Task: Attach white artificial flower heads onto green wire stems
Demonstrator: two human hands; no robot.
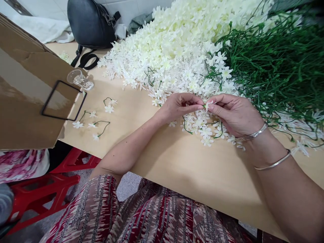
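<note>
My left hand (181, 105) and my right hand (234, 109) meet over the table. Between my right thumb and fingertips is a small white artificial flower (207, 106). My left thumb and forefinger pinch a green stem tip (204, 106) at its base; the rest of this stem is hidden. Below my hands lie several loose white flowers on green stems (206, 132). Behind them spreads a heap of white and cream flower heads (174, 44). To the right of it is a big pile of green plastic stems (275, 64).
Several joined flower stems (92, 124) lie on the table (162, 152) at the left. Beyond them are a clear plastic cup (80, 80), a cardboard box (27, 84) and a black backpack (91, 25). Red stools (43, 195) stand below the table's left edge.
</note>
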